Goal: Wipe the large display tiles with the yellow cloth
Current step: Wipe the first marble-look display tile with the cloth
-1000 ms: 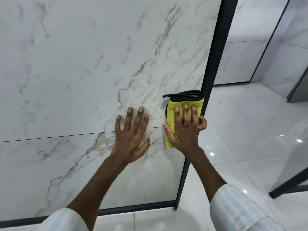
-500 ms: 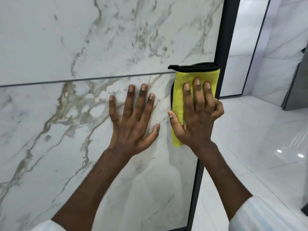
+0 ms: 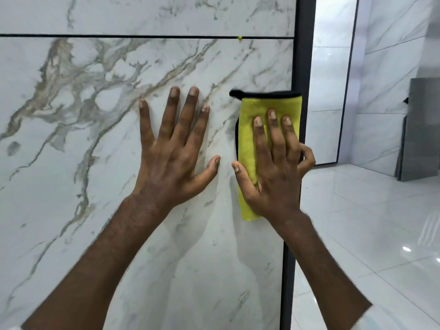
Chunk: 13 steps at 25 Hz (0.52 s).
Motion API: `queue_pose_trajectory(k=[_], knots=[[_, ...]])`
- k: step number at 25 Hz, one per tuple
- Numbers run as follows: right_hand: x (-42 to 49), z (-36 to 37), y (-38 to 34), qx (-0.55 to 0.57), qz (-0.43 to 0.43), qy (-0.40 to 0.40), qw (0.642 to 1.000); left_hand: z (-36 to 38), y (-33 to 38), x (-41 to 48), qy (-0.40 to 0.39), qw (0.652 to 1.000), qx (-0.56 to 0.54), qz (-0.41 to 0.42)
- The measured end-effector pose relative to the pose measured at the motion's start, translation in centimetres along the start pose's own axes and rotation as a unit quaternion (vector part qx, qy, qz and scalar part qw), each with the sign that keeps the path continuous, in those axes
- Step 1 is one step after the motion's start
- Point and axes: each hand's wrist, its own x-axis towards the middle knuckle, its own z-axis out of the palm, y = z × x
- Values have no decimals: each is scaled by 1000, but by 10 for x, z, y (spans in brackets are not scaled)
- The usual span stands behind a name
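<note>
A large white marble display tile (image 3: 71, 186) with grey-brown veins fills the left and middle of the head view. My right hand (image 3: 273, 172) presses a folded yellow cloth (image 3: 247, 129) with a black top edge flat against the tile, close to its right border. Three fingers lie straight on the cloth, the little finger curls off past the frame. My left hand (image 3: 176, 148) rests flat on the tile just left of the cloth, fingers spread. A dark joint line (image 3: 119, 35) separates this tile from the one above (image 3: 142, 13).
A black metal frame (image 3: 304, 55) runs down the tile's right edge. Beyond it lie a glossy white tiled floor (image 3: 369, 222), more marble panels (image 3: 390, 67) on the far wall, and a grey slab (image 3: 421, 129) leaning at the right.
Both hands and the cloth have slid down the lower tile; the joint line that was under my fingers a second ago is now well above them. The view has closed in on the tile.
</note>
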Motion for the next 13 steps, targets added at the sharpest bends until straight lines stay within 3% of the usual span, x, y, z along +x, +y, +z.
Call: queue_pose_trajectory(k=[6,13], knots=[[-86,1,-4,-2,5,-24,1000,13,18,-42,7,1000,10,5],[80,-3,-6,-14,-1,12,1000,15,19,-45,15,1000,-3,4]])
